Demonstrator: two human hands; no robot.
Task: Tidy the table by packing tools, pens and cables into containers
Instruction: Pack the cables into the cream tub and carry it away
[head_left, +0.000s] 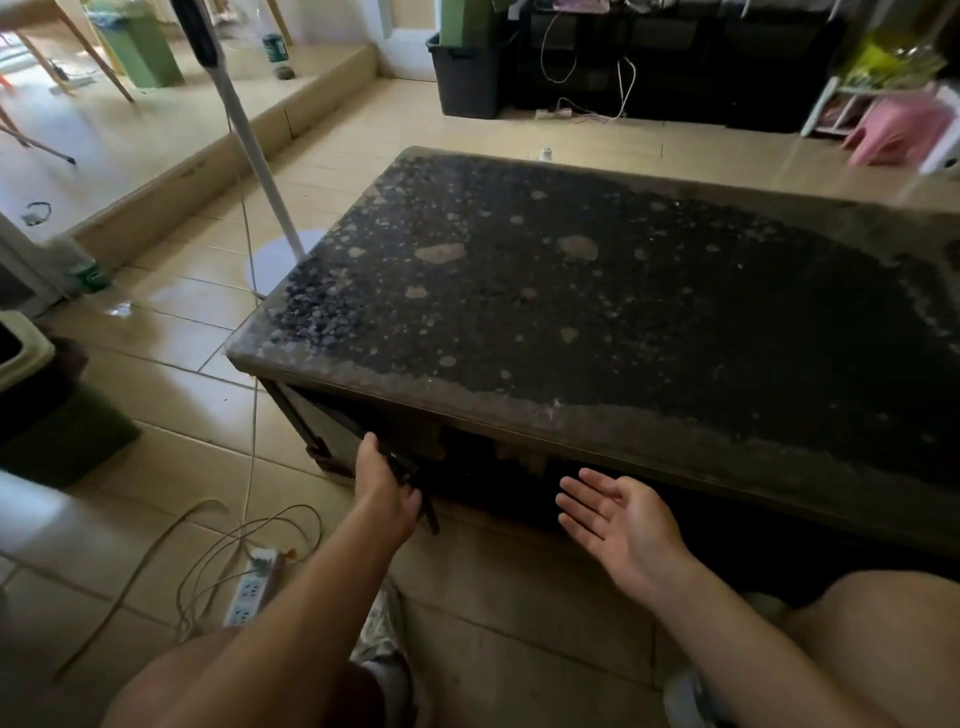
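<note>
Left hand (387, 488) grips the dark door edge (428, 512) under the table (623, 312) (front-left corner). Right hand (618, 525) flat, palm up, holding nothing. Cables (218, 535) on the floor, left.

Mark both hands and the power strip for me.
Left hand (387, 491): head view, back of the hand, gripping the door (322, 423).
Right hand (621, 514): head view, open palm.
Power strip (252, 590): head view, its white top face.
</note>
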